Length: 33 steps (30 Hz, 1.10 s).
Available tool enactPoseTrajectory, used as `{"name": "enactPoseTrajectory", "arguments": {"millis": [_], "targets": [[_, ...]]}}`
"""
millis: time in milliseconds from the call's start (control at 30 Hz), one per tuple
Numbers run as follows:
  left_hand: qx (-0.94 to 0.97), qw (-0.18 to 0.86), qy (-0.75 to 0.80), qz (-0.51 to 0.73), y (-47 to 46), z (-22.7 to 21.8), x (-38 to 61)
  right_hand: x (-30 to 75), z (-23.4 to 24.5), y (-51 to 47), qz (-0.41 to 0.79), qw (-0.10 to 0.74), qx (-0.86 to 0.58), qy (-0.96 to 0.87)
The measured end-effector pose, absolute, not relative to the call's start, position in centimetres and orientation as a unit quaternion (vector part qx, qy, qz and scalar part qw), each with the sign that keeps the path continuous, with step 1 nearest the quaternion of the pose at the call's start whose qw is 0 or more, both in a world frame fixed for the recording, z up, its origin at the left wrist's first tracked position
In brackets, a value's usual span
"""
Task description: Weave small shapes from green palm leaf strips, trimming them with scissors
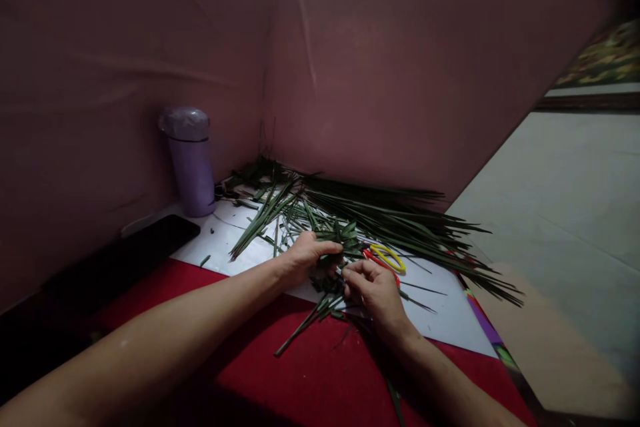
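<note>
My left hand point(311, 257) is closed around a bunched piece of folded green leaf strips point(349, 235), its thumb pressed on top. Close beside it, my right hand point(373, 290) is pinched at the lower edge of the bunch; a thin leaf strip seems to be between the fingertips, though it is mostly hidden. Scissors point(388, 257) with yellow and red handles lie just behind my right hand, their blades out of sight. Loose leaf cuttings point(327, 307) sit under and in front of both hands, and one long strip hangs down over the red cloth.
Long narrow green leaves point(400, 217) spread across the white sheet point(450, 320) to the back right. A purple tumbler point(193, 173) stands at the left behind a dark phone-like slab point(165, 235). Red cloth point(300, 380) covers the front. Pink panels point(390, 80) rise behind.
</note>
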<state>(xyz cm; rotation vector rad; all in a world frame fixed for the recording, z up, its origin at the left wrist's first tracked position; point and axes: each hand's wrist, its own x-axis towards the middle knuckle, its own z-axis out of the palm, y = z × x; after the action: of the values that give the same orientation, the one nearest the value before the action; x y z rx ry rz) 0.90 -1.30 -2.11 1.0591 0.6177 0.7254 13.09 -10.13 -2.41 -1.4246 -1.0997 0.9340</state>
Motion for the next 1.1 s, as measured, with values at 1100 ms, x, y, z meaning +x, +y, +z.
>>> {"name": "enactPoseTrajectory", "arguments": {"millis": [1100], "targets": [[0.407, 0.761, 0.318, 0.393, -0.5, -0.6, 0.9, 13.2, -3.0, -10.0, 0.44, 0.51, -0.536, -0.509]]}}
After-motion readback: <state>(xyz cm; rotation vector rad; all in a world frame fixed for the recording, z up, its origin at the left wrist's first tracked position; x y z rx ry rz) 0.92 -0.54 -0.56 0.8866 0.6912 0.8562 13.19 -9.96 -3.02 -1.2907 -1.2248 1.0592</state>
